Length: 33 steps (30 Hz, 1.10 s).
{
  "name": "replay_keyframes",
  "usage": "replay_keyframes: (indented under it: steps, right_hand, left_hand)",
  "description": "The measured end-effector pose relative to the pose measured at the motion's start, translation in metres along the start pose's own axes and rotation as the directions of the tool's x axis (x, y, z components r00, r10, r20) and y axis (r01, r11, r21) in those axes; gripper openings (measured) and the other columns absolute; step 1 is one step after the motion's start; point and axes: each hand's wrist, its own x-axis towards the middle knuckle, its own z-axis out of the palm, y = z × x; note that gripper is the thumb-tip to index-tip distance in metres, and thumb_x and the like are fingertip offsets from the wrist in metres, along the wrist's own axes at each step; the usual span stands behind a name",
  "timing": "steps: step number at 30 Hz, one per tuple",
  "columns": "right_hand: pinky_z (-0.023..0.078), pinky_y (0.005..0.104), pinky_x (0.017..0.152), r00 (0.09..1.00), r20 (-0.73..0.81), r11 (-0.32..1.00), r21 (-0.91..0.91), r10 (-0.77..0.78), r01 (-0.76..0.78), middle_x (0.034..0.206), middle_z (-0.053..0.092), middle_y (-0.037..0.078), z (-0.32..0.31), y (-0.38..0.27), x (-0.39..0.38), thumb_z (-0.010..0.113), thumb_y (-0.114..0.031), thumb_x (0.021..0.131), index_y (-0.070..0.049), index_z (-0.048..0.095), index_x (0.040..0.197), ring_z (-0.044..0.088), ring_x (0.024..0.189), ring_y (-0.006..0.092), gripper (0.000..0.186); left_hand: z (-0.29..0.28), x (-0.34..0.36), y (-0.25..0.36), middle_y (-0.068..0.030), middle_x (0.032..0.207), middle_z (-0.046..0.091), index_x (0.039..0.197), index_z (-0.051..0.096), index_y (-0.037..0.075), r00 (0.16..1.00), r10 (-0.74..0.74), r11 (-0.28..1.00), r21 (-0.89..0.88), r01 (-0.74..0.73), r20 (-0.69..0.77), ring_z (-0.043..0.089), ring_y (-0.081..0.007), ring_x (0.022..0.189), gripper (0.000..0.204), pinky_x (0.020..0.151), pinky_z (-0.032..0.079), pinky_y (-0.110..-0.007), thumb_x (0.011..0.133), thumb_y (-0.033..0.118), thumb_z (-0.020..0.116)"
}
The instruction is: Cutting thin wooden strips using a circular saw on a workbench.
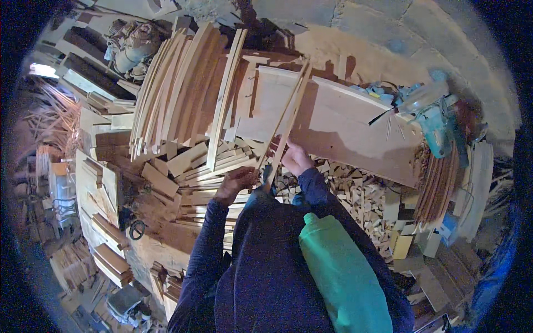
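Observation:
Two long, narrow wooden strips slant away from me in front of my body, meeting near their far ends. My right hand (298, 159) is closed around the wider wooden strip (290, 123), below its middle. Close to the lower end of the thinner wooden strip (276, 130), my left hand (237, 185) has its fingers curled in and appears to pinch that end. Beyond the strips lies a broad, flat wooden board (355, 130), with their shadow across it.
Many long slats (191, 83) lean side by side at the far left. Cut wood offcuts (350, 191) cover the ground around my legs. A teal power tool (436, 125) rests at the right end of the board. A green bottle-shaped object (341, 266) lies against my front.

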Motion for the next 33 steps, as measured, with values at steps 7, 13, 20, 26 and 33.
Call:
replay_keyframes:
  steps: [7,13,20,26,33]
  right_hand:
    - [0.046,0.0550,0.112,0.992,-0.072,0.983,-0.155,-0.108,0.096,0.136,0.062,0.020,0.014,0.002,0.001,0.059,-0.025,0.104,-0.005,0.058,0.129,0.056,0.135,0.0367,0.032]
    - [0.056,0.0431,0.087,0.951,-0.276,0.953,-0.299,-0.139,0.053,0.105,0.069,0.005,0.015,0.005,0.012,0.071,-0.017,0.096,-0.011,0.067,0.111,0.067,0.096,0.0226,0.017]
    - [0.059,0.0459,0.087,0.963,-0.225,0.940,-0.334,-0.149,0.067,0.105,0.067,0.006,0.011,0.009,0.017,0.066,-0.031,0.101,-0.013,0.061,0.117,0.070,0.103,0.0265,0.025]
    - [0.058,0.0458,0.087,0.956,-0.283,0.963,-0.269,-0.080,0.001,0.113,0.063,0.006,0.013,-0.015,-0.026,0.061,-0.036,0.105,-0.015,0.061,0.126,0.065,0.104,0.0237,0.030]
    - [0.058,0.0369,0.087,0.926,-0.137,0.748,-0.635,-0.353,0.191,0.113,0.068,0.012,0.040,-0.048,-0.067,0.054,-0.026,0.108,0.001,0.060,0.132,0.068,0.100,0.0211,0.037]
  left_hand:
    - [-0.006,0.009,-0.009,-0.0108,0.115,0.072,0.135,0.062,-0.003,0.997,-0.036,0.999,-0.008,0.036,0.066,0.069,-0.0174,0.102,0.052,0.093,0.056,-0.032,0.096,0.029,0.073]
    - [-0.008,0.018,-0.025,-0.0129,0.130,0.068,0.142,0.056,-0.001,0.978,-0.125,0.986,-0.091,0.142,0.169,0.066,-0.0223,0.118,0.061,0.105,0.054,-0.041,0.097,0.039,0.070]
    - [0.000,0.013,-0.038,-0.0094,0.121,0.067,0.138,0.055,-0.001,0.950,-0.049,0.922,-0.350,0.162,0.310,0.067,-0.0223,0.112,0.049,0.101,0.055,-0.039,0.099,0.025,0.068]
    - [0.002,0.013,-0.036,-0.0180,0.129,0.068,0.136,0.056,-0.004,0.977,-0.069,0.980,-0.170,0.104,0.200,0.069,-0.0270,0.115,0.041,0.104,0.055,-0.042,0.104,0.021,0.059]
    - [0.005,0.016,-0.037,-0.0121,0.114,0.069,0.137,0.056,-0.003,0.967,0.009,0.942,-0.326,0.077,0.255,0.069,-0.0214,0.098,0.037,0.087,0.058,-0.035,0.104,0.011,0.060]
